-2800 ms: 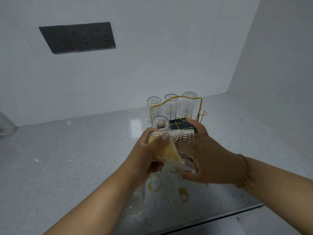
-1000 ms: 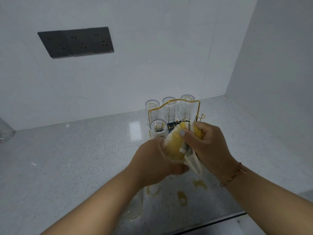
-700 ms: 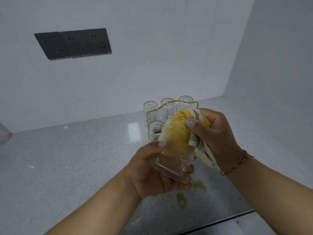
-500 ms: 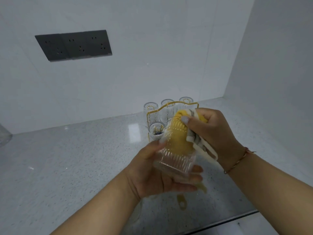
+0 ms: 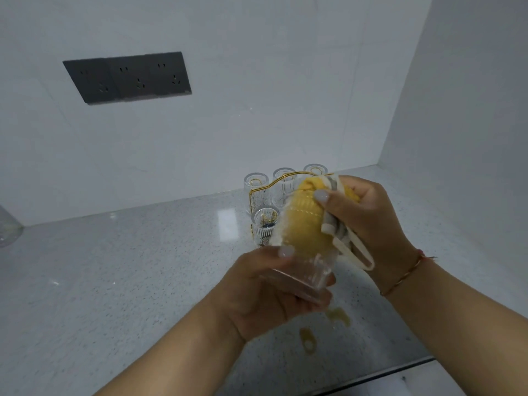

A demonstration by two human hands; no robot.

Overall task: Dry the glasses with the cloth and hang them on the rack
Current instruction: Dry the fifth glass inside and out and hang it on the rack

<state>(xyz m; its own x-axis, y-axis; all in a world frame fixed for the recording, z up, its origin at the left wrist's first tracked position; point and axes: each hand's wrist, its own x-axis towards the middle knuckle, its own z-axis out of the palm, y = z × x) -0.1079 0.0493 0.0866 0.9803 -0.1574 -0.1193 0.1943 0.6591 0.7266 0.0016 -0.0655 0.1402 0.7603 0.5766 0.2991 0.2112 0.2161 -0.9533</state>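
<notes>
Your left fingers point(image 5: 325, 281) are curling under a ribbed glass point(image 5: 303, 277) while your thumb is pressing across its near side — your left hand point(image 5: 265, 292) is gripping it, tilted with the mouth pointing up and away from you. Your right fingers are bunching a yellow cloth point(image 5: 305, 224) with a white and grey edge, and your right hand point(image 5: 368, 221) is holding that wad so that it is sitting in the mouth of the glass; how deep it is going you cannot tell. A white loop of the cloth is hanging below your right palm, and a thin bracelet point(image 5: 405, 277) is lying around that wrist.

Just behind the cloth, a gold wire rack point(image 5: 265, 190) is standing on the speckled grey counter point(image 5: 114, 281) — four glasses are sitting on it upside down, three in the back row and one point(image 5: 264, 225) in front. On the white wall, a dark socket panel point(image 5: 127, 77) is sitting up to the left.
</notes>
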